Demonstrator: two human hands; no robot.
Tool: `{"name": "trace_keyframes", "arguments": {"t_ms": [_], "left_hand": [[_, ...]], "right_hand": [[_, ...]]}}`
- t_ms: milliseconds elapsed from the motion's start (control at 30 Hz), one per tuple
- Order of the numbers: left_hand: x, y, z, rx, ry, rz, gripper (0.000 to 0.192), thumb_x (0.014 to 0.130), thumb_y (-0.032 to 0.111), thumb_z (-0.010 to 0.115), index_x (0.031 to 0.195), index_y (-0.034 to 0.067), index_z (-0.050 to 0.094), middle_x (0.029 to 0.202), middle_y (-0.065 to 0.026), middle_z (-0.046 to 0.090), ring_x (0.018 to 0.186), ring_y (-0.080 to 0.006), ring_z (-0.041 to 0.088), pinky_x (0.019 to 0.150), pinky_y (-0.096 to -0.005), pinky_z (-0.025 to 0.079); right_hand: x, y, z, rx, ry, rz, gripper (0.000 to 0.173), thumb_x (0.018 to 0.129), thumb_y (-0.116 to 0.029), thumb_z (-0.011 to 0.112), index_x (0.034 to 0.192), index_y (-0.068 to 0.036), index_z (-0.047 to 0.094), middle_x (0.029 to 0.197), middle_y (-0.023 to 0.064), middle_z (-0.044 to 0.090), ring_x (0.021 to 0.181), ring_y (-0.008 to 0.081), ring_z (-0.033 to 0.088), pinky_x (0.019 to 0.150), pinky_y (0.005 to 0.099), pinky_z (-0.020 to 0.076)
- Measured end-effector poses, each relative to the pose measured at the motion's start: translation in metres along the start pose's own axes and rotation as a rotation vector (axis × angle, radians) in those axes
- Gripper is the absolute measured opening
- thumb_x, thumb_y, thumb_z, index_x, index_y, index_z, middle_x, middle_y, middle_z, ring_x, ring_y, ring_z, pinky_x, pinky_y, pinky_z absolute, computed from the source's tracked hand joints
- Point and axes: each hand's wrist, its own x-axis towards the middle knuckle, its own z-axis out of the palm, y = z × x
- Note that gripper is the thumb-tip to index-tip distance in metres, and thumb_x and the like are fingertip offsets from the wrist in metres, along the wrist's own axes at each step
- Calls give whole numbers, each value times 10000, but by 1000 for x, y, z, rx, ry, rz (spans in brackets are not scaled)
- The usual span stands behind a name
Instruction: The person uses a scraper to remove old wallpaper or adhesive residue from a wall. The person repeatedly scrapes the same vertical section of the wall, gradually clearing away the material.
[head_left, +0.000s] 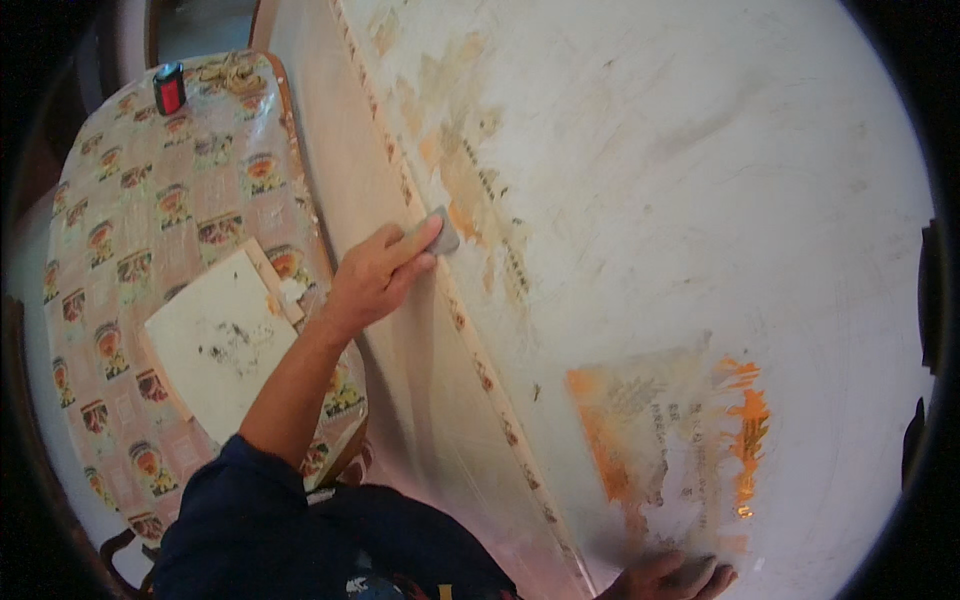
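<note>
My left hand (382, 274) reaches up from a dark sleeve and grips a small flat grey piece (444, 234), its material unclear. The piece rests on the white wall (675, 225), right at the patterned border strip (471, 343). Beside it, torn brownish and orange paper remnants (459, 214) cling to the wall. Low at the right, my right hand (671, 576) lies against the wall below a partly torn orange-edged sheet (622, 420) bearing faded writing. The picture's lower edge cuts this hand off, and whether it holds something cannot be made out.
On my left stands a round-ended table (120, 281) under a patterned plastic cover. A stained pale board (229, 341), a black and red can-like container (169, 88) and a crumpled tan bundle (234, 73) lie on it. Glossy pale panelling (405, 375) covers the lower wall.
</note>
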Motion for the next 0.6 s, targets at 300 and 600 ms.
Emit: {"name": "trace_keyframes", "arguments": {"t_ms": [300,600], "left_hand": [[17,13,-4,-70,-2,-110,456,947,106,672,1394,55,598,820,-119,538,720,-222,544,679,-304,467],[-4,9,-4,-25,-86,-123,460,936,93,686,1389,67,607,824,-111,530,734,-212,536,691,-294,475]], "right_hand": [[3,-2,0,-5,-15,-8,386,956,-261,653,1228,7,600,1348,276,457,1244,464,441,1006,626,394],[4,-4,3,39,13,13,351,938,-216,667,1207,4,619,1359,255,439,1277,445,414,1013,590,402]]}}
